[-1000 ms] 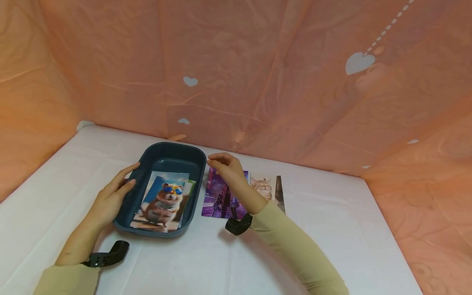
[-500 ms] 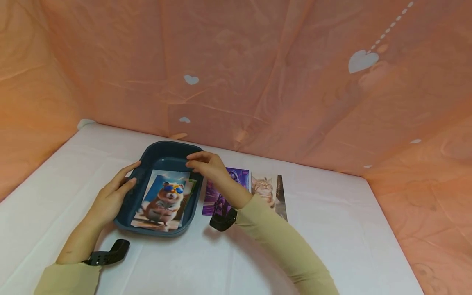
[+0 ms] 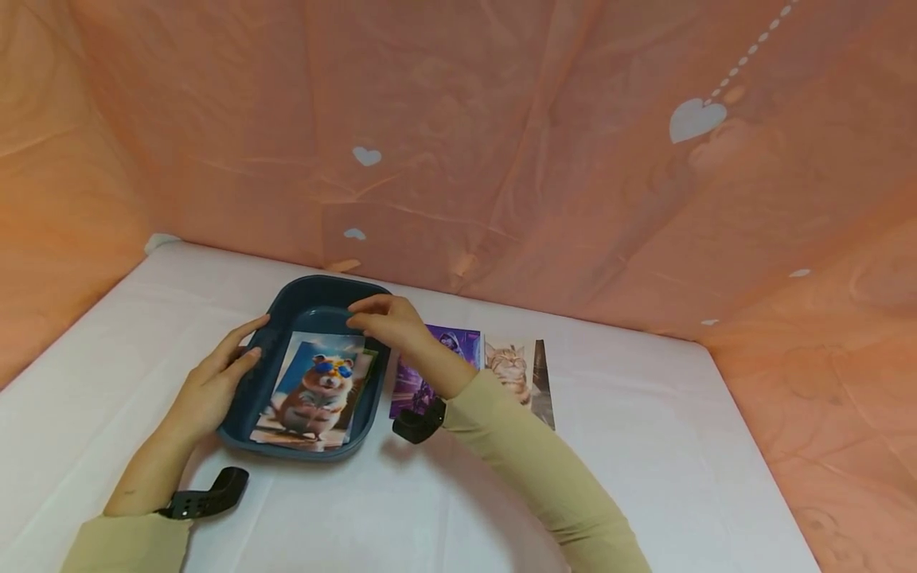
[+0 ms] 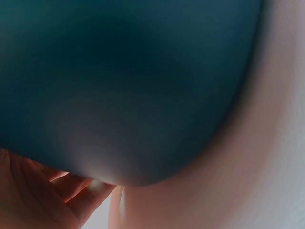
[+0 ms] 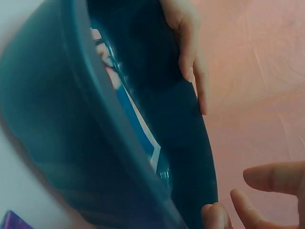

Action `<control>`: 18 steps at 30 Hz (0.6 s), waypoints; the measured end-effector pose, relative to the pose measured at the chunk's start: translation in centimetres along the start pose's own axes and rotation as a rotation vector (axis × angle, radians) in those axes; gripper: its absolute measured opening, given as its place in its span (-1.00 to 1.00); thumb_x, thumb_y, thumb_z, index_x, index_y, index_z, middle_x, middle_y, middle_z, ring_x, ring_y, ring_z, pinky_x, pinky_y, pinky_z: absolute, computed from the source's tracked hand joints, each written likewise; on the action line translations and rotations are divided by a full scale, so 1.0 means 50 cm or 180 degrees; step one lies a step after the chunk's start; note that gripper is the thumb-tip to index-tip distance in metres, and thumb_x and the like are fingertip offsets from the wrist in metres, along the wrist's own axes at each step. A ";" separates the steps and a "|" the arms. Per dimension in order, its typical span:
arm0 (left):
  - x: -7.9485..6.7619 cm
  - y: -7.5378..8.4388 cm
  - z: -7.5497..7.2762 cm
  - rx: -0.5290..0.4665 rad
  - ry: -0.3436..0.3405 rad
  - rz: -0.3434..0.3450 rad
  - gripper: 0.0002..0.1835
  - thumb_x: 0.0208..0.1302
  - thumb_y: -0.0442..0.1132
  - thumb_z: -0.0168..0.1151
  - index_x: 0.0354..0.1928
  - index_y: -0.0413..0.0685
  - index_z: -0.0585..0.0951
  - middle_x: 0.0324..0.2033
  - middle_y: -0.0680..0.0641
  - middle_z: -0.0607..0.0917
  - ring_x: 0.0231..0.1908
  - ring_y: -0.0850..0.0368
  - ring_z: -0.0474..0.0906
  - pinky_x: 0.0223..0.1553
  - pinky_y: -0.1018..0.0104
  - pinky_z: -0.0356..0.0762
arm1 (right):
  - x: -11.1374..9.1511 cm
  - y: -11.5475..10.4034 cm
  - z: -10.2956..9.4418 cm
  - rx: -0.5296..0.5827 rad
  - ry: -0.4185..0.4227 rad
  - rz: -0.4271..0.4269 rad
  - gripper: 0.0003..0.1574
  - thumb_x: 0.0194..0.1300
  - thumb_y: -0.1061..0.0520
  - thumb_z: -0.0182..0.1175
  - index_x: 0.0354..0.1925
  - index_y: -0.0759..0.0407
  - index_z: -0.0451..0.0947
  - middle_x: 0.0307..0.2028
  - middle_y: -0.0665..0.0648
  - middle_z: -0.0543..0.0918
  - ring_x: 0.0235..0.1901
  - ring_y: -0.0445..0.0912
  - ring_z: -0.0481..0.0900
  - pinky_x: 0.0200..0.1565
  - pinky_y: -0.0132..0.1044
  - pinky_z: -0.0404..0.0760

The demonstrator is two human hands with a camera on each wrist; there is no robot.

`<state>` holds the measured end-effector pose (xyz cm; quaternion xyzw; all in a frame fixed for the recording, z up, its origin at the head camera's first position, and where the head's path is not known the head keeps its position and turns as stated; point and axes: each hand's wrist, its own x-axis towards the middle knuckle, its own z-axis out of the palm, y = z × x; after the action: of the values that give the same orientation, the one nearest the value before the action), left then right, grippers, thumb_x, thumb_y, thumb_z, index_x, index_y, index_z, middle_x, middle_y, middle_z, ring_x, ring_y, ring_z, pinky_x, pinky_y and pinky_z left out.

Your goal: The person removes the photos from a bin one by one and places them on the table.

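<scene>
Both hands work well apart on opposite sides of a dark blue tray point(image 3: 318, 317), which rests on a white tabletop point(image 3: 322, 517) in my remote feed. At the tray's left side, the left hand point(image 3: 208, 390) grips the long wall, thumb over the rim and fingers along the outside. Opposite, the right hand point(image 3: 394, 322) hangs over the right edge toward the far end, its fingers bent and, in the right wrist view, parted; from my distant post I cannot tell whether a fingertip touches the rim. Inside the tray, toward its near end, I see stacked prints, the top picture point(image 3: 318, 398) showing a furry animal in blue sunglasses. Just right of the tray, partly covered by the right arm, a purple picture point(image 3: 466, 346) lies beside a cat picture point(image 3: 510, 366) and a dark print point(image 3: 543, 386). Behind, a peach backdrop point(image 3: 458, 159) carries white hearts point(image 3: 696, 122).
</scene>
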<state>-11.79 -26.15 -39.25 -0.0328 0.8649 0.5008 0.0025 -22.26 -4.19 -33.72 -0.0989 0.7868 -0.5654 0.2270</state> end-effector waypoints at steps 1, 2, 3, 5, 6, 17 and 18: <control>0.000 0.000 0.000 -0.0001 0.0000 -0.0002 -0.44 0.54 0.01 -0.32 0.51 0.17 0.02 0.28 -0.52 0.25 0.20 -0.49 0.21 0.07 -0.49 0.11 | 0.001 -0.001 0.000 -0.0057 -0.0035 0.0008 -0.60 0.27 0.17 0.22 0.07 0.25 0.58 0.03 0.17 0.64 0.03 0.15 0.57 0.12 -0.09 0.52; 0.000 0.000 0.001 -0.0002 -0.0001 -0.0008 -0.44 0.54 0.02 -0.32 0.51 0.18 0.01 0.28 -0.52 0.25 0.20 -0.50 0.22 0.07 -0.49 0.11 | 0.002 -0.002 0.001 -0.0117 -0.0072 0.0021 -0.60 0.28 0.16 0.22 0.08 0.23 0.58 0.03 0.16 0.64 0.02 0.14 0.57 0.12 -0.09 0.52; 0.000 0.001 0.001 -0.0005 0.0003 -0.0004 -0.44 0.54 0.02 -0.31 0.51 0.18 0.02 0.27 -0.52 0.25 0.19 -0.49 0.22 0.06 -0.48 0.12 | 0.003 -0.003 0.002 -0.0152 -0.0111 0.0048 -0.60 0.29 0.15 0.21 0.09 0.22 0.58 0.03 0.15 0.64 0.03 0.13 0.57 0.12 -0.11 0.52; -0.001 0.000 0.000 -0.0004 0.0008 0.0001 -0.45 0.54 0.02 -0.31 0.51 0.18 0.02 0.26 -0.52 0.27 0.18 -0.49 0.25 0.06 -0.46 0.14 | 0.004 -0.007 0.007 -0.0248 -0.0189 0.0088 -0.60 0.31 0.13 0.20 0.09 0.20 0.58 0.03 0.14 0.64 0.03 0.08 0.57 0.09 -0.18 0.53; -0.001 0.000 0.000 -0.0002 0.0013 0.0006 -0.45 0.54 0.01 -0.31 0.50 0.18 0.02 0.25 -0.52 0.28 0.17 -0.48 0.26 0.05 -0.45 0.16 | 0.004 -0.008 0.010 -0.0295 -0.0214 0.0115 -0.61 0.31 0.12 0.20 0.08 0.19 0.58 0.03 0.12 0.64 0.02 0.03 0.58 0.07 -0.21 0.53; 0.000 -0.001 0.001 0.0046 0.0063 0.0019 -0.46 0.54 0.00 -0.28 0.49 0.16 0.07 0.16 -0.49 0.39 0.11 -0.40 0.33 0.04 -0.36 0.22 | 0.011 -0.013 0.035 -0.0535 -0.0479 0.0220 -0.61 0.27 0.15 0.23 0.05 0.25 0.60 -0.02 0.17 0.65 -0.09 0.03 0.61 -0.01 -0.21 0.59; -0.001 -0.001 0.001 0.0045 0.0067 0.0017 -0.46 0.54 0.00 -0.28 0.49 0.16 0.07 0.16 -0.48 0.39 0.11 -0.40 0.34 0.03 -0.36 0.23 | 0.013 -0.014 0.037 -0.0575 -0.0502 0.0224 -0.60 0.26 0.14 0.24 0.05 0.24 0.60 -0.01 0.17 0.64 -0.11 0.00 0.61 0.00 -0.22 0.58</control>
<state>-11.75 -26.13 -39.30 -0.0357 0.8685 0.4943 -0.0076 -22.03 -6.26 -33.72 -0.1354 0.8172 -0.4744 0.2980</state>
